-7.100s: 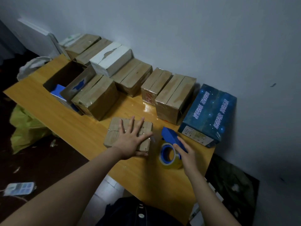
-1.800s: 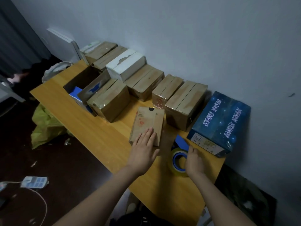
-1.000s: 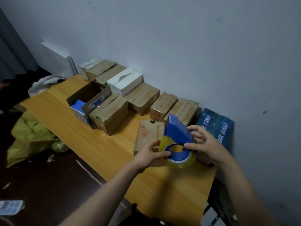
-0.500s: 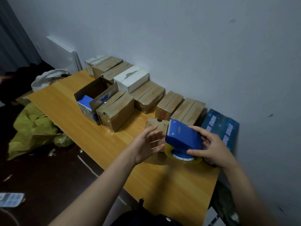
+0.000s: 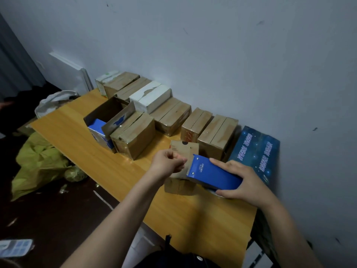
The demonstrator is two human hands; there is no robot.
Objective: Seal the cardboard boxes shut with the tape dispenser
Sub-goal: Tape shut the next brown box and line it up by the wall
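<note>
At the left of the counter (image 5: 81, 144), an open box (image 5: 108, 115) is waiting unsealed beside closed cartons lining the wall. Nearer the middle, the left hand (image 5: 167, 164) is curling into a pinch at the toothed edge of the tape dispenser (image 5: 210, 175), probably drawing out the tape end, though the tape is too faint to see. The small cardboard box (image 5: 183, 151) is lying just beneath, likely ready for taping. The right hand (image 5: 243, 182) is gripping the dispenser's body, steadying it against the pull.
</note>
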